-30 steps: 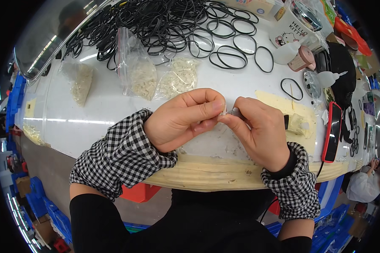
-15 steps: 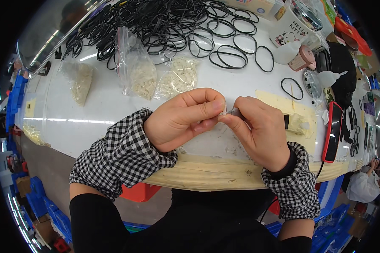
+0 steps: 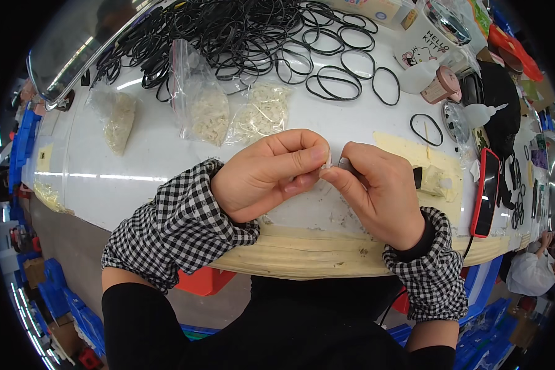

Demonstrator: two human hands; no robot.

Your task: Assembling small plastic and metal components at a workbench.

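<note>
My left hand (image 3: 268, 172) is closed above the near edge of the table. Thumb and forefinger pinch a small pale piece (image 3: 328, 161), mostly hidden by the fingertips. Close against it, my right hand (image 3: 379, 188) is closed round a small grey metal tool (image 3: 345, 164). Only a short bit of that tool shows, so its kind is unclear. Beyond my hands lie clear plastic bags of small pale pieces: one bag (image 3: 120, 123) at the left, a zip bag (image 3: 208, 117) and another bag (image 3: 262, 114) beside it.
Black rubber-like loops (image 3: 333, 83) spread from a tangled heap (image 3: 222, 37) at the back. To the right are a yellowish block (image 3: 435, 180), a red-edged phone (image 3: 487, 192), a white squeeze bottle (image 3: 480, 115) and a pink cup (image 3: 441, 86). Wood-coloured trim (image 3: 302, 253) borders the near edge.
Hardly anything differs. My fingertips have shifted very slightly at the small pale piece, and both hands keep their grip in the same place.
</note>
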